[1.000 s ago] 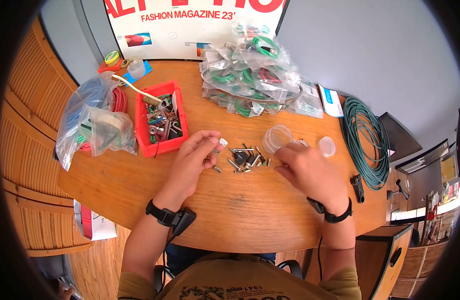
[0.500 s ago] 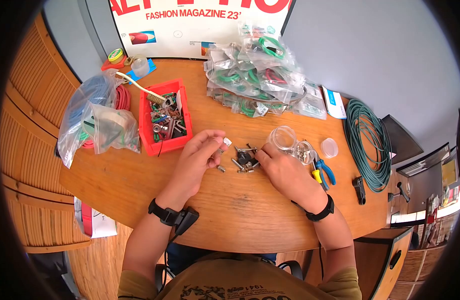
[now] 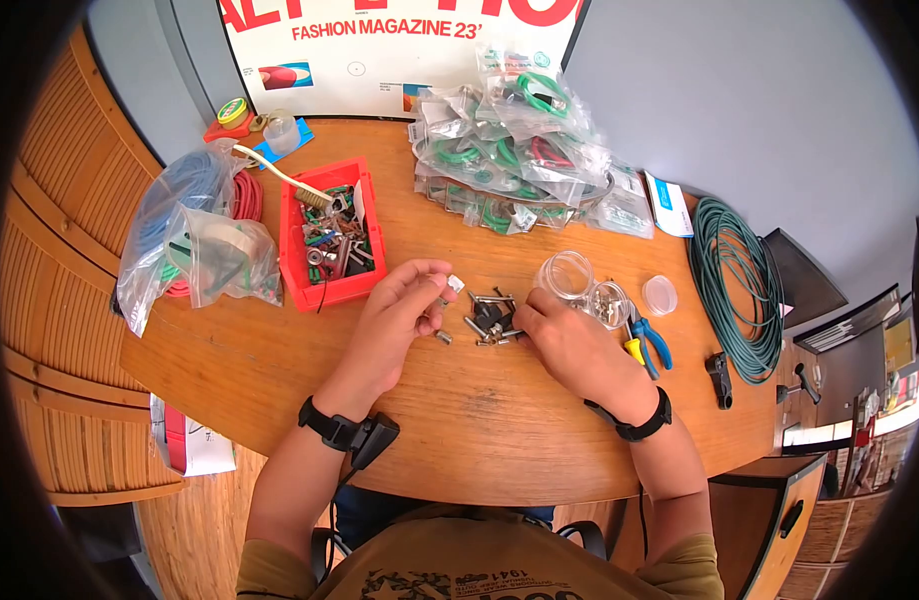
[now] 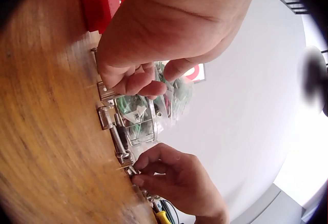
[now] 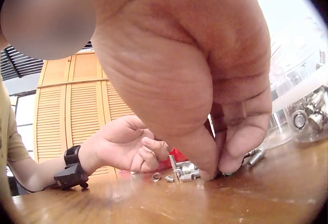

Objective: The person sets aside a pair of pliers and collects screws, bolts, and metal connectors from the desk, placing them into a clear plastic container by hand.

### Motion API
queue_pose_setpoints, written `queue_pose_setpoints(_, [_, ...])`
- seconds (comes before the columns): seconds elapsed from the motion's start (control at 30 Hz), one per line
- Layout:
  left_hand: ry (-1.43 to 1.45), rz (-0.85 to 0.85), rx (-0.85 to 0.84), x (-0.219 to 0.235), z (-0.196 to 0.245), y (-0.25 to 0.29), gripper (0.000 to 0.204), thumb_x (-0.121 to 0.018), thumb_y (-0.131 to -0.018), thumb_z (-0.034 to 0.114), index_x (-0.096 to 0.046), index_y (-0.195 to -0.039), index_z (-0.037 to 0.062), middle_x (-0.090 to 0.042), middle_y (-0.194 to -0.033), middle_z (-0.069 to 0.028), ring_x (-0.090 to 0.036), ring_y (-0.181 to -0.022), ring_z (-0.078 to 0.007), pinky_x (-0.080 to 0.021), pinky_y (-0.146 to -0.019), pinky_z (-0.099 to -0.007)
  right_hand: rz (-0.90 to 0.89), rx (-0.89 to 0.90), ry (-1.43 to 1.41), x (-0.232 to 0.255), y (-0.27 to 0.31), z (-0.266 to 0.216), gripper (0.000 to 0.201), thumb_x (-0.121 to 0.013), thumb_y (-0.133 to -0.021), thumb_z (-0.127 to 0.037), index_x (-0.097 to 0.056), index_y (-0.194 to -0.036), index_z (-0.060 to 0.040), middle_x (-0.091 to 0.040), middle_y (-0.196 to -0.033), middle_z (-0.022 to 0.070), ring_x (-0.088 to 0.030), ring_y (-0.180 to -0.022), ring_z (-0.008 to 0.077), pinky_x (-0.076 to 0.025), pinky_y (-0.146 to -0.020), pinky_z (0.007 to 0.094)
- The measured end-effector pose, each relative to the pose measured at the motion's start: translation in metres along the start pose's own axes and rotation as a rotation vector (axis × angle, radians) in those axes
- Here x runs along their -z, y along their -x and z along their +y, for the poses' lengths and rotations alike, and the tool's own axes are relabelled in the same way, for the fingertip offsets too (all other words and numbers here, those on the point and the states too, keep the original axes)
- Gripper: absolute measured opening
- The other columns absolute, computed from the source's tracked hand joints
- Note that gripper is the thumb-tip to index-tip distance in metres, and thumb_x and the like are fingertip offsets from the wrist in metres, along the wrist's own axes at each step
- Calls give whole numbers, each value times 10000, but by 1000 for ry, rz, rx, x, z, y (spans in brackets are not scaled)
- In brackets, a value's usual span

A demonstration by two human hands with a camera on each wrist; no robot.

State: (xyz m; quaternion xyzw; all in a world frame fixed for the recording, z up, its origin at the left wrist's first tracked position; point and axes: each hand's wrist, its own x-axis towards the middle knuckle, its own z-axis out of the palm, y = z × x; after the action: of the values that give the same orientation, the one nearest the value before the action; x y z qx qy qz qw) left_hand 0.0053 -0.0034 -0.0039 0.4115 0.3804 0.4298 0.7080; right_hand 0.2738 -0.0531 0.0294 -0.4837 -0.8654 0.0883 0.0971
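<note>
My right hand (image 3: 569,345) reaches down to a pile of small metal and black connector parts (image 3: 492,318) in the middle of the table. Its thumb and fingers pinch at the pile's right side; in the left wrist view a small metal part (image 4: 131,171) shows at the fingertips. My left hand (image 3: 404,315) hovers left of the pile with its fingers curled. A small pale piece (image 3: 455,284) shows right at its fingertips; I cannot tell if the hand holds it. A short metal cylinder (image 3: 444,338) lies just below that hand.
Beside the right hand are clear round tubs (image 3: 609,303), a lid (image 3: 659,295) and blue-and-yellow pliers (image 3: 647,345). A red bin (image 3: 381,235) of parts stands left. Bagged green cables (image 3: 509,160) are piled behind. A dark cable coil (image 3: 734,290) lies right.
My right hand has moved left from beside the tubs to the pile, uncovering the pliers. The left hand has stayed by the pile, and the view has shifted slightly.
</note>
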Motion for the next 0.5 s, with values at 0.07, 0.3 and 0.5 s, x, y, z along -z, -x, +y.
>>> queue_pose_setpoints(0.07, [0,-2,0,0,1,0,308,-670,-1165,266,-682,-1407,76,-730,-1124,-32,-570,-847,-58,-481,-787,-227,6,15,-18,1,0,-1,256,-626,-1024,12,-697,-1270,23,-671,-1145,203,-793,-967,419,-657,-783,505])
queue_pose_setpoints(0.3, [-4,3,1,-1,0,0,303,-666,-1166,260,-685,-1407,76,-727,-1115,-32,-569,-839,-59,-471,-769,-231,-17,-26,-15,4,-1,-5,267,-630,-1036,-15,-674,-1299,7,-683,-1135,191,-796,-955,414,-656,-757,508])
queue_pose_setpoints(0.5, [-4,5,4,-2,1,0,299,-663,-1167,260,-688,-1404,78,-724,-1112,-29,-568,-838,-56,-467,-769,-227,-12,-30,4,3,-1,-3,236,-632,-1041,-23,-662,-1275,-15,-689,-1121,189,-796,-964,415,-655,-739,514])
